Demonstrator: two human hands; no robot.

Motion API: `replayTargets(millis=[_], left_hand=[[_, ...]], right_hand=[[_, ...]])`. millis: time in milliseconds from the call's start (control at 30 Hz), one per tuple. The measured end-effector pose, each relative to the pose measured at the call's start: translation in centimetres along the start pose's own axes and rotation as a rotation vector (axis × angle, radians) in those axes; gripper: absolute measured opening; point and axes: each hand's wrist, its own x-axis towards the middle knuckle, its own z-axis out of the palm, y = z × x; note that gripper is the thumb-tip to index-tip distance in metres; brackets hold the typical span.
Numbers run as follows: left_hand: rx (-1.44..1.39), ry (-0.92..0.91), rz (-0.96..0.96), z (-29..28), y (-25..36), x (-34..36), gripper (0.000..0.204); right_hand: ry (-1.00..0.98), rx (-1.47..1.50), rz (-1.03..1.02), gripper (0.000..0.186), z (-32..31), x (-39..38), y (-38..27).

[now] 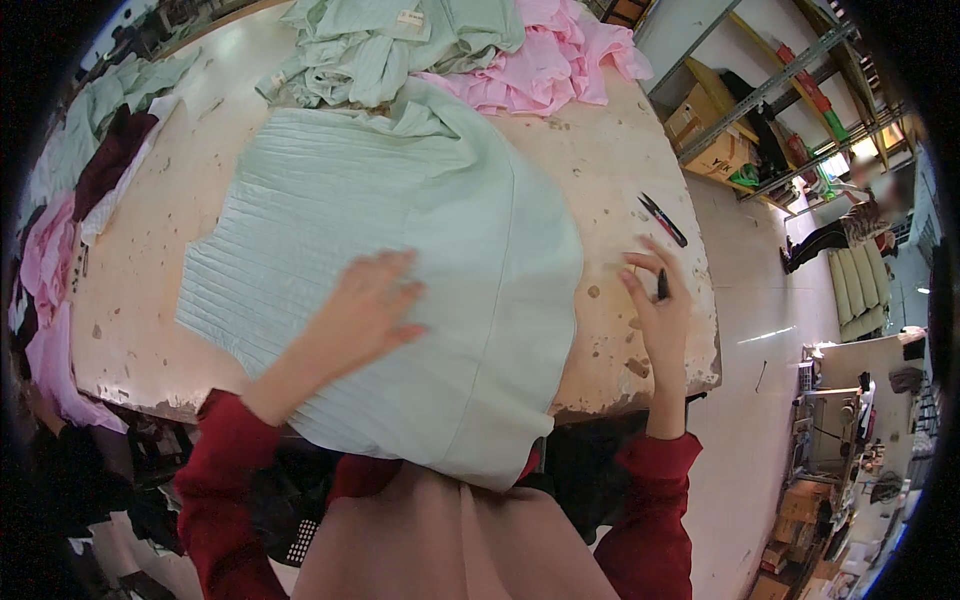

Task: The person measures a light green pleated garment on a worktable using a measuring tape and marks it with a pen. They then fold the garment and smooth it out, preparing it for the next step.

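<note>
— When looking for the pale green garment (430, 210), check where?

— Right under the left hand (365, 305), spreading out on every side of those fingers. Pleated to their left, smooth to their right, hanging over the near edge of the worktable (600, 150).

— And holding anything there?

— Seemingly not. Fingers spread wide, palm down, blurred; pressing or just hovering, cannot tell.

— Same for the right hand (655, 305)?

— No: off to the garment's right, well apart from the left fingers. Thumb and forefinger slightly parted, other fingers curled about a small black object (662, 284), too small to name.

— Now look past the right fingers.

— Dark thread snips (663, 220) just beyond the fingertips, lying slantwise on bare tabletop. Farther right, past the table's edge, metal shelving (770, 97) with a cardboard box (722, 155), then another person (857, 225) near some green padded bundles (858, 285).

— Any crowding?

— Yes, straight beyond the left fingers: a pile of green clothing (350, 55), touching the garment's far edge, with pink cloth (535, 75) to its right. Well to the left of those fingers, maroon cloth (112, 160) among more heaped fabric. Nearer than the fingers, left forearm (285, 380) across the garment, hiding some pleats.
</note>
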Motion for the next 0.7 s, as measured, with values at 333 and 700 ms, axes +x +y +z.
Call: replayTargets(millis=[333,700], left_hand=[[-0.222,0.152,0.240,6.2,6.7,3.6,0.061],[-0.127,0.129,0.266,6.6,6.7,3.4,0.050]], right_hand=[[-0.625,0.207,0.204,0.028,6.7,-0.3,-2.0],[-0.143,-0.186,-0.113,0.051,9.5,-1.6,-1.5]])
